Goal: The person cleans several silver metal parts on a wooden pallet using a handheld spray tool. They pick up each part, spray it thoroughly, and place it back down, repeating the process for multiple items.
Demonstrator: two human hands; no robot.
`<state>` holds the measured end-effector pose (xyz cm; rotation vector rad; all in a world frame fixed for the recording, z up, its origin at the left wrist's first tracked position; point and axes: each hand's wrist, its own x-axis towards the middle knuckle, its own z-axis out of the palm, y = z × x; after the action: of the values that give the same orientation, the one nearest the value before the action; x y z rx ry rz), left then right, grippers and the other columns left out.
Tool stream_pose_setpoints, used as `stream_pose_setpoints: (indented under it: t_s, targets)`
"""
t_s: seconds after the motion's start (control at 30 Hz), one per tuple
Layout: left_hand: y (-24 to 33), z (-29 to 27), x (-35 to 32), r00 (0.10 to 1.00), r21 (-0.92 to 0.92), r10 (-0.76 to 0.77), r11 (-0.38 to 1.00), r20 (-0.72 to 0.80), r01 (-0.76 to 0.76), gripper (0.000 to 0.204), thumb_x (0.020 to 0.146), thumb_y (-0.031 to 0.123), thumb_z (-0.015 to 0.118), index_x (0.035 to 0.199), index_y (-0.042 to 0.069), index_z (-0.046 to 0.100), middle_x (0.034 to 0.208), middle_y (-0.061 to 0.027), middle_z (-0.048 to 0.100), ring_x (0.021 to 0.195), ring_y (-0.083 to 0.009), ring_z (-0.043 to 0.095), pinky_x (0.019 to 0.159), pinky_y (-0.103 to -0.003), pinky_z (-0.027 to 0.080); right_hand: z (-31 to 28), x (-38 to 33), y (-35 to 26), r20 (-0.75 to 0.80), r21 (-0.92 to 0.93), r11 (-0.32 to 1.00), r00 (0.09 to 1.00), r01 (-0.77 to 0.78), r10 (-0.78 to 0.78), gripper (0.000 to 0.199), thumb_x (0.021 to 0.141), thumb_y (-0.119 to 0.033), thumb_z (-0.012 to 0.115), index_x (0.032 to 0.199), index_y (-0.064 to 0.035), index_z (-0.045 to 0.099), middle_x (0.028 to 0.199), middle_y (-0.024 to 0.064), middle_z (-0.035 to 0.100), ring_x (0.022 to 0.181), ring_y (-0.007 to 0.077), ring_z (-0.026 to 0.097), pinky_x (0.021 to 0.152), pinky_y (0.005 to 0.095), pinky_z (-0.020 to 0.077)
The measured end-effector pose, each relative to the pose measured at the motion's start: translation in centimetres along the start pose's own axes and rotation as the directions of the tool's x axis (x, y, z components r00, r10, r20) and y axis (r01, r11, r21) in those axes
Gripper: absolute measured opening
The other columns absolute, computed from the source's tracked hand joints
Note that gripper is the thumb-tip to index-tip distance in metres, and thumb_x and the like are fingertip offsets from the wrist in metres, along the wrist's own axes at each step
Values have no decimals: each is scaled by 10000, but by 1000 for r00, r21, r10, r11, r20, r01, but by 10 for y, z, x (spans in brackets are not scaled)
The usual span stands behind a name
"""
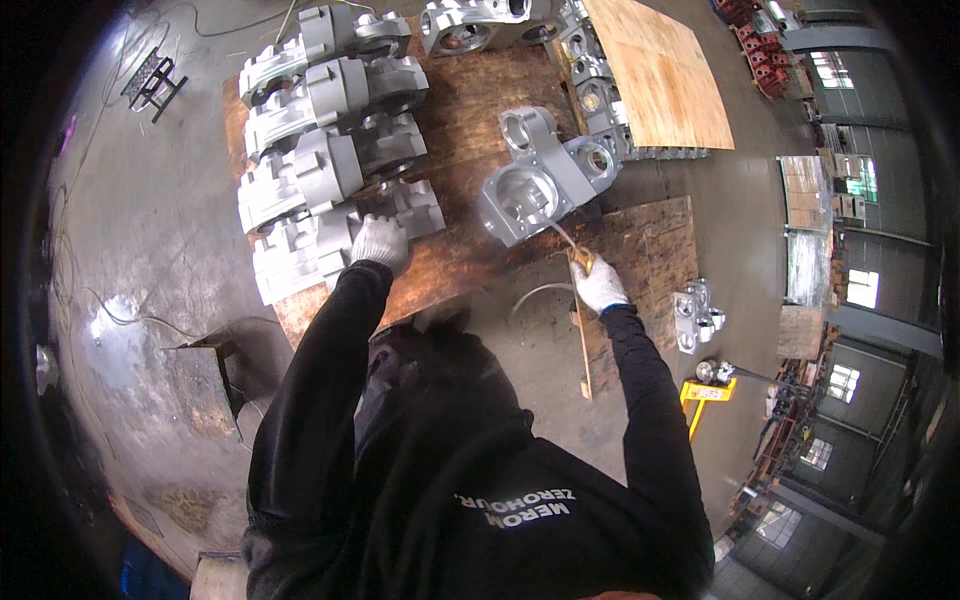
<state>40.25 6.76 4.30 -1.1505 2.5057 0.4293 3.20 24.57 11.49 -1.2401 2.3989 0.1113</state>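
Observation:
My right hand (599, 284), in a white glove, is closed round the orange-yellow handle of a thin-shafted tool (563, 234). The shaft of the tool reaches to the near edge of a single grey metal casting (566, 166) with large round bores, lying at an angle on the brown wooden board (470, 255). My left hand (380, 244), also gloved, has its fingers curled on the nearest casting (318, 240) of the row at the left. Its fingertips are partly hidden.
More grey castings (320, 165) stand in a row beyond my left hand, with others at the far edge. A plywood sheet (660, 70) lies at the far right. To the right are a wooden panel (650, 250), another casting (698, 315) and a yellow handle (708, 391). A hose (540, 291) curves below the board.

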Motion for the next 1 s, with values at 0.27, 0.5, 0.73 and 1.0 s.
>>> stream_pose_setpoints:
  t_s: [0.27,0.5,0.73,1.0]
  targets:
    - [6,-11,-2,999,29,-42,999,3,42,348,903,353,555,1050,91,730,1124,-123,681,1108,-260,632,959,-417,450,8,-33,84,-103,339,941,994,0,37,418,947,-373,648,1073,24,679,943,254,703,917,401,693,746,438,529]
    - [-3,26,10,990,100,-81,991,-115,92,330,900,345,563,1080,117,720,1163,-107,663,1156,-251,598,1001,-426,432,98,-92,138,-213,451,889,977,86,14,338,938,-311,673,1054,6,674,872,171,693,874,291,678,754,381,503]
    - [-5,32,18,986,253,-157,958,60,138,289,906,319,583,1119,165,703,1169,-95,654,1156,-266,594,975,-454,457,124,-60,166,-157,571,813,957,-112,242,348,948,-335,663,1081,-13,666,849,225,687,848,374,704,679,405,502]
    - [144,53,23,991,-206,-67,978,-120,41,378,865,381,625,1216,241,654,1161,-79,673,1052,-305,642,916,-454,509,130,13,228,-212,767,641,951,20,225,337,946,-370,646,1119,-83,677,964,200,713,937,378,691,728,436,537]
